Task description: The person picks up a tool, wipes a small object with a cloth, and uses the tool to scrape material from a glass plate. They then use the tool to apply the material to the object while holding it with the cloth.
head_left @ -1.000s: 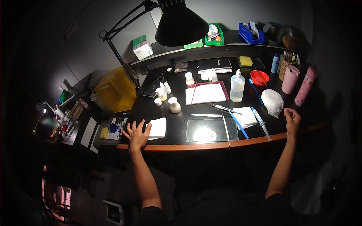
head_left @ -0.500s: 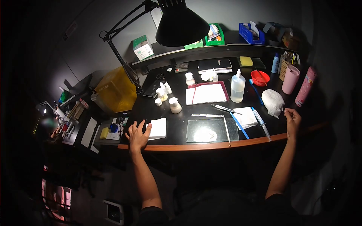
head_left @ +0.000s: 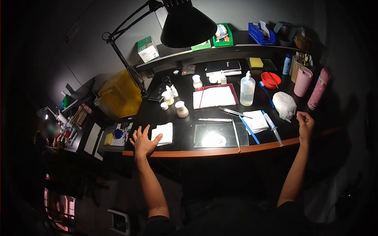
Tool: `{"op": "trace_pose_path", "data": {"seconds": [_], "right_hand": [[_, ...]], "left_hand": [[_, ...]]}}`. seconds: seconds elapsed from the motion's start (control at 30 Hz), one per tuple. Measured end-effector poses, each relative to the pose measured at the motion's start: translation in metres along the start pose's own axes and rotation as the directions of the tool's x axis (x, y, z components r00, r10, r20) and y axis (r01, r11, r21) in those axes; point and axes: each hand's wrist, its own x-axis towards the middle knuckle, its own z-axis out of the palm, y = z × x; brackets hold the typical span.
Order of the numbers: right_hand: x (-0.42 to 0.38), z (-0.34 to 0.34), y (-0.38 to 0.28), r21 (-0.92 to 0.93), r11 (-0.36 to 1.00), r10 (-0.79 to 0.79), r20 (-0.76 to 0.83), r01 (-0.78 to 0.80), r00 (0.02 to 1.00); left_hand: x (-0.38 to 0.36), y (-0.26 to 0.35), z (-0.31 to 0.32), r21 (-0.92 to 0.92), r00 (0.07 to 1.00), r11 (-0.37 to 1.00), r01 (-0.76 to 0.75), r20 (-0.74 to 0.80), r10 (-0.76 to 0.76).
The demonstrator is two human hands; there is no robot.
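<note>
At the desk's left front, my left hand (head_left: 144, 142) rests with its fingers spread, holding nothing. Its thumb reaches over the near edge of a folded white tissue (head_left: 164, 133). On the right, my right hand (head_left: 305, 126) is closed, with thumb and fingertips drawn together; whether anything is between them is hidden. Just left of those fingers sits a crumpled white bundle (head_left: 284, 104), apart from the hand. Between the hands lie a glass slab (head_left: 202, 141), a thin metal tool (head_left: 214, 120), a blue-labelled syringe (head_left: 271, 122) and a white paper pad (head_left: 255, 124).
A desk lamp (head_left: 187, 29) hangs over the desk. Behind the slab stand a squeeze bottle (head_left: 247, 92), a small jar (head_left: 181, 109) and a red bowl (head_left: 271, 80). A pink tumbler (head_left: 302, 82) and a pink flask (head_left: 319, 89) stand right. A wooden edge (head_left: 189, 153) borders the front.
My left thumb has spread slightly outward to the right, by the folded tissue. My right hand has stayed in place, and the view has shifted a little.
</note>
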Motion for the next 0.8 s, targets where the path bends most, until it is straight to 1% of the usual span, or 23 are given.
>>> {"op": "trace_pose_path", "data": {"seconds": [0.1, 0.2, 0.3, 0.4, 0.53, 0.8], "right_hand": [[0.0001, 0.0007, -0.0065, 0.009, 1.000, 0.022, 0.004, -0.022, 1.000], [0.0000, 0.0004, -0.0075, -0.002, 1.000, 0.025, 0.007, -0.025, 1.000], [-0.0016, 0.0008, -0.0088, 0.005, 1.000, 0.031, 0.000, -0.031, 1.000], [-0.0017, 0.0006, -0.0088, 0.001, 1.000, 0.028, 0.002, -0.028, 1.000], [0.0000, 0.0020, -0.0034, -0.002, 1.000, 0.000, -0.003, 0.000, 1.000], [-0.0010, 0.0027, -0.0070, -0.001, 1.000, 0.014, -0.005, -0.014, 1.000]], "left_hand": [[0.0028, -0.0033, 0.0061, -0.036, 0.999, 0.999, 0.013, -0.052, -0.015], [0.0058, -0.0068, 0.0083, -0.055, 0.999, 0.998, 0.019, -0.049, -0.022], [0.0056, -0.0068, 0.0100, -0.080, 0.997, 0.997, 0.008, -0.081, -0.014], [0.0088, -0.0089, 0.0088, -0.093, 1.000, 0.995, 0.027, 0.004, -0.026], [0.0087, -0.0083, 0.0089, -0.083, 1.000, 0.996, 0.030, -0.008, -0.030], [0.0089, -0.0090, 0.0100, -0.081, 0.999, 0.996, 0.038, -0.006, -0.038]]}}
